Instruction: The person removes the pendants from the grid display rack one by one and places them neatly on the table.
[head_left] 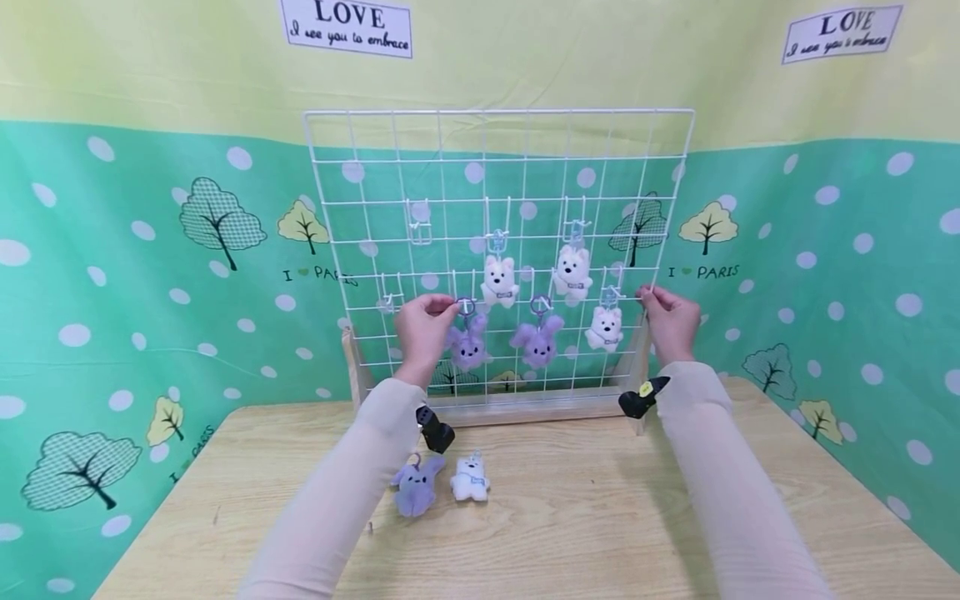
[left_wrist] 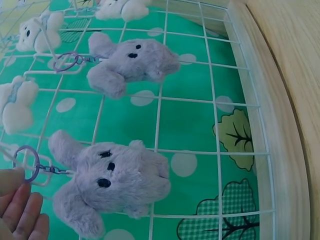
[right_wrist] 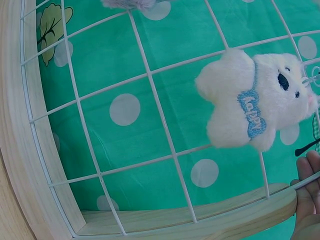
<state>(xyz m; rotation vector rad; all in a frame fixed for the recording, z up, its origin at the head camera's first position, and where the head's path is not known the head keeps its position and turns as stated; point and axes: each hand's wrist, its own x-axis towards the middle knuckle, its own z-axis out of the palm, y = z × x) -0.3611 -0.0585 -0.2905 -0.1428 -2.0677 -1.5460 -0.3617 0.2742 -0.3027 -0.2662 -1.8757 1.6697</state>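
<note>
On a white wire grid (head_left: 461,158) hang several plush keychains. My left hand (head_left: 422,332) pinches the purple ring (left_wrist: 26,163) of a purple plush rabbit keychain (head_left: 468,346), which hangs at a hook on the grid. Another purple rabbit keychain (head_left: 538,343) hangs to its right. With its fingers on the side wire, my right hand (head_left: 672,321) holds the grid's right edge by the wooden post (head_left: 637,358). Closest to that hand is a white plush bear keychain (right_wrist: 250,102) with a blue "happy" patch. Two more white bears (head_left: 500,281) hang higher up.
A purple rabbit keychain (head_left: 416,487) and a white bear keychain (head_left: 471,479) lie on the wooden table (head_left: 555,533), near my left forearm. Bare hooks (head_left: 420,233) show at the grid's left. Behind stands a green patterned cloth (head_left: 247,333).
</note>
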